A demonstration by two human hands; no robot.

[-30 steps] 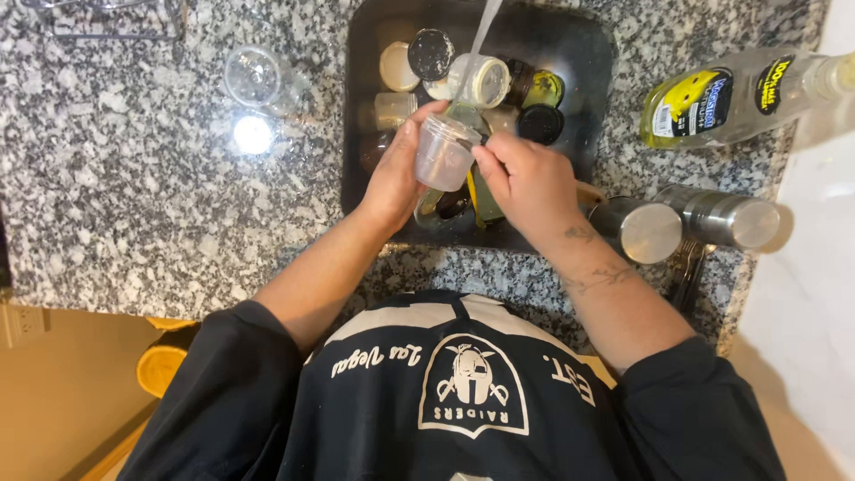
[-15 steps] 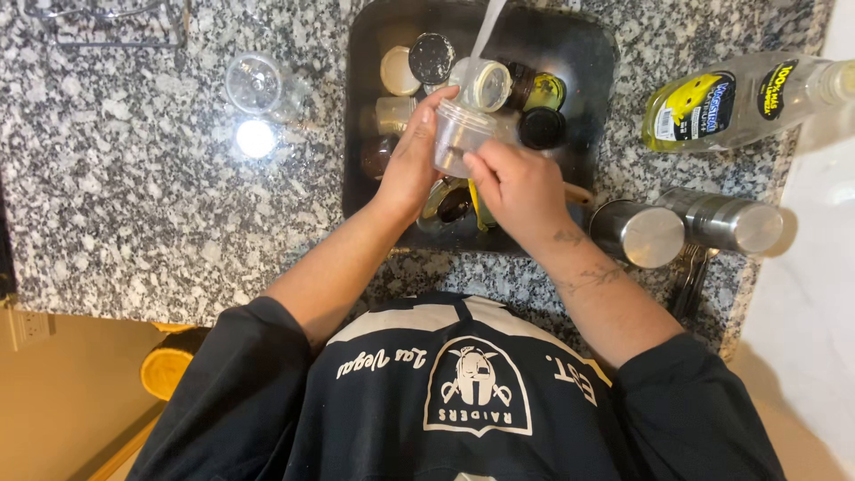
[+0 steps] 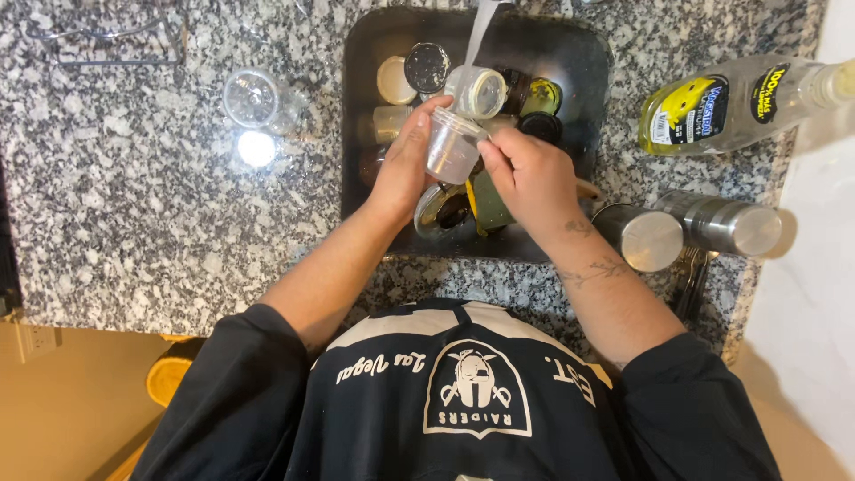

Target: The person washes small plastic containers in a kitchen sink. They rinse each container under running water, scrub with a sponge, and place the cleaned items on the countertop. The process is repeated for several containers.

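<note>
Person's standing at a dark sink [image 3: 588, 80] set in a speckled granite counter [image 3: 134, 223], both hands over the basin. Left hand [image 3: 405, 165] is curled around a small clear plastic cup [image 3: 451, 147], fingers wrapped on its far side and thumb near the rim, so it's a firm closed hold w/ the cup tipped on its side, mouth pointing up and away from the person. Right hand [image 3: 533, 174] is right beside it, fingertips touching the cup's right edge; can't tell if it's actually pinching the cup or just steadying it, fingers look bent but not fully closed.

Thin stream of water [image 3: 478, 36] comes down just above the cup and hits a round lidded container [image 3: 478, 91] sitting right behind the grip. Around that, more stuff in the basin: a dark round lid [image 3: 427, 67] and a pale lid [image 3: 394, 80] up and to the left of the hands, some dark-green pieces [image 3: 539, 98] to the right. Below the hands there's a glass jar [image 3: 441, 209] lying in the sink, partly hidden.

On the counter well off to the left of the grip: two clear cups [image 3: 252, 96], one catching glare. To the right: a clear dish soap bottle [image 3: 730, 107] w/ yellow label lying down, and two steel tumblers [image 3: 690, 232] nearer the person.
</note>
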